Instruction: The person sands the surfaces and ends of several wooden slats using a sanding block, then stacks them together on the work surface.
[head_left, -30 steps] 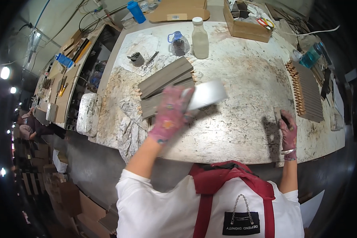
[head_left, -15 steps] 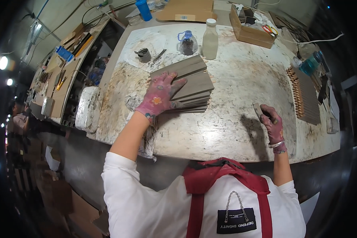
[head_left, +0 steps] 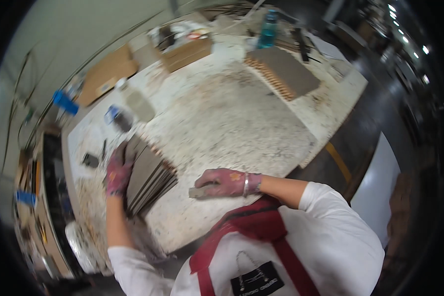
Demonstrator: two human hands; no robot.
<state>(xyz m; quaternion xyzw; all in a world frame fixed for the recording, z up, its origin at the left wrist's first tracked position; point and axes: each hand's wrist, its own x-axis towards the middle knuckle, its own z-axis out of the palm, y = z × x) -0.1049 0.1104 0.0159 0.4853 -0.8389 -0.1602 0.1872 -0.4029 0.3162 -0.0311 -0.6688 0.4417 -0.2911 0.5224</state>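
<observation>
My left hand [head_left: 119, 170], in a stained pink flowered glove, lies over the left side of a fanned stack of flat grey boards [head_left: 145, 175]. Its fingers look stretched out along the top board, though motion blurs them. Thin light-brown ends stick out along the stack's far right side. My right hand [head_left: 227, 181], gloved alike and with a bracelet at the wrist, is closed round a small grey block [head_left: 200, 191]. It is low over the near part of the table, right of the stack and apart from it.
On the stained white table [head_left: 217, 123] stand a cloudy bottle [head_left: 137, 102], a blue-topped jug [head_left: 119, 118] and a small dark cup [head_left: 90, 160]. Farther back are a filled cardboard box [head_left: 185, 52], a teal bottle [head_left: 268, 30] and another grey board stack [head_left: 286, 74].
The view has swung to the right and tilted. My right hand, still with the grey block, has come in toward the stack. My left hand has stayed on the boards.
</observation>
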